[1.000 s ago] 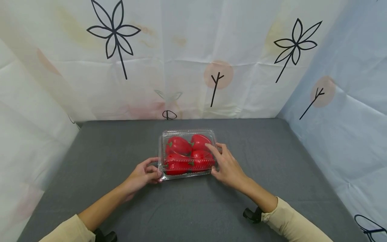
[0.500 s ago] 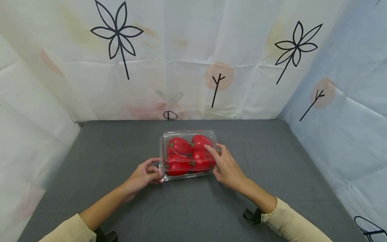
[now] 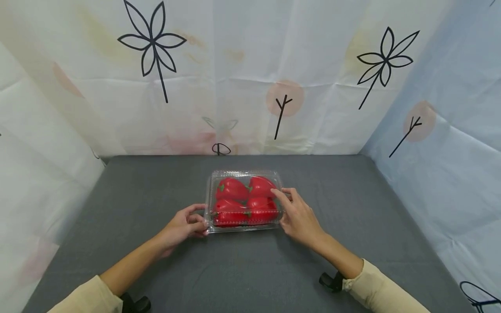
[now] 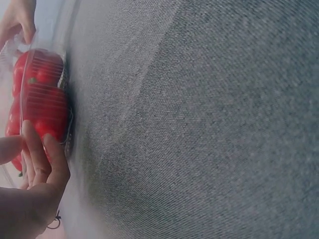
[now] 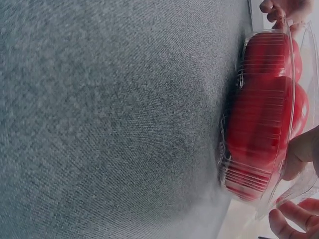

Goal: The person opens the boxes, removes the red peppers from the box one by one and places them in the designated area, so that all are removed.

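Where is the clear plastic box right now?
In the head view, the clear plastic box is just below centre, between the left hand at its left side and the right hand at its right.

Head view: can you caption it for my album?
Four red peppers in a clear box on a gray table, left grip and right grip on either side.

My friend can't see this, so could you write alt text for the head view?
A person's left hand and right hand hold opposite sides of a clear plastic box of four red peppers at a gray table; behind hangs pale cloth with black plant drawings.
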Action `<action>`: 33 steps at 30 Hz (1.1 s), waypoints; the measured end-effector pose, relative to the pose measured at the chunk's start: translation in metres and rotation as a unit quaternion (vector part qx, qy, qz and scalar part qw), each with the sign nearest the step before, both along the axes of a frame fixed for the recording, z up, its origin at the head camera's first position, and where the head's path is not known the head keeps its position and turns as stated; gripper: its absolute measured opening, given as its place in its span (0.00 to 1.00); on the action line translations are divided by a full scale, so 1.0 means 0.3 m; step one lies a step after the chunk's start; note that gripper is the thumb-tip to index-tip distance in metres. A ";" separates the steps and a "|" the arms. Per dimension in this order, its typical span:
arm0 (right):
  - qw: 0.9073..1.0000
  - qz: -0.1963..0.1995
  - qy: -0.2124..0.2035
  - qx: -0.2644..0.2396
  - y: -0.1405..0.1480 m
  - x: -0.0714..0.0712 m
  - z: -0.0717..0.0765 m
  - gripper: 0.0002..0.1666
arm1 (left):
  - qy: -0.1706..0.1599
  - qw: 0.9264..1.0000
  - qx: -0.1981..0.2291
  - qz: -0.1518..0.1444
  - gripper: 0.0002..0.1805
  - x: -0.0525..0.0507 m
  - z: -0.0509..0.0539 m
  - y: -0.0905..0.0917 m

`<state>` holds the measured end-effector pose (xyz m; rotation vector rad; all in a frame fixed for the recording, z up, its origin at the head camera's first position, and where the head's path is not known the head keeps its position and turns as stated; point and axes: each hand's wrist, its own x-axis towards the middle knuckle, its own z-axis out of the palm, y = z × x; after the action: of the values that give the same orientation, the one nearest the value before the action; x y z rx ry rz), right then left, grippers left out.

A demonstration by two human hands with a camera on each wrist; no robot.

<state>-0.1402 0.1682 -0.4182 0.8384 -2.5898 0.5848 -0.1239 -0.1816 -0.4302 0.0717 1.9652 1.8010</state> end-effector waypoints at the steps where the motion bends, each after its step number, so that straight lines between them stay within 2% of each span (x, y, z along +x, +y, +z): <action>1: 1.000 0.001 -0.002 0.004 0.003 0.000 0.003 0.48 | -0.002 1.000 0.001 0.000 0.34 0.001 0.000 0.001; 8: 0.999 0.013 -0.042 0.026 0.019 -0.018 0.059 0.48 | -0.004 1.000 0.004 -0.006 0.34 0.006 0.001 0.006; 13: 0.998 0.013 -0.067 -0.001 0.019 -0.033 0.098 0.46 | -0.014 1.000 0.009 -0.015 0.34 0.008 0.002 -0.002; 20: 0.994 0.010 -0.050 -0.092 0.016 -0.051 0.116 0.44 | -0.030 0.999 0.022 -0.019 0.32 0.007 0.002 0.002; 27: 0.971 -0.017 -0.045 -0.234 0.009 -0.072 0.135 0.40 | -0.031 0.999 0.019 -0.023 0.31 0.015 0.008 0.006; 33: 0.960 -0.024 -0.051 -0.273 0.003 -0.083 0.147 0.39 | -0.031 0.999 0.026 -0.035 0.30 0.019 0.005 0.004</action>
<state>-0.1650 0.1690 -0.3742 0.5662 -2.3315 1.2779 -0.1183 -0.1805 -0.4287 0.0987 1.8493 1.7888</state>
